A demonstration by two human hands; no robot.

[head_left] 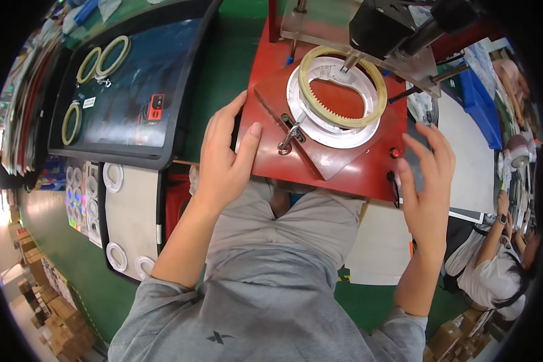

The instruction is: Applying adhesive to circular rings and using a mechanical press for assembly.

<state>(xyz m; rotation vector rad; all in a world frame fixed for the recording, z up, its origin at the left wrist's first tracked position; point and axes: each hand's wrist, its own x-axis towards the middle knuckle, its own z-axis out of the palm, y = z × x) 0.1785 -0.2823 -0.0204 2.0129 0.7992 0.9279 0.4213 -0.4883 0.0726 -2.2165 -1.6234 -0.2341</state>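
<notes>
A red machine base stands in front of me, carrying a brownish-red fixture plate. On that plate sits a white plastic ring part. A beige toothed ring overlaps it, slightly tilted; whether it is seated I cannot tell. A metal toggle clamp is mounted at the fixture's left. My left hand is at the base's left edge, thumb and fingers apart, holding nothing. My right hand hovers by the right edge near a red button, its fingers spread and empty.
Above the rings hangs a clear press plate with a black block and metal rods. A black tray at left holds beige rings and a red device. White rings lie below it. Another person is at right.
</notes>
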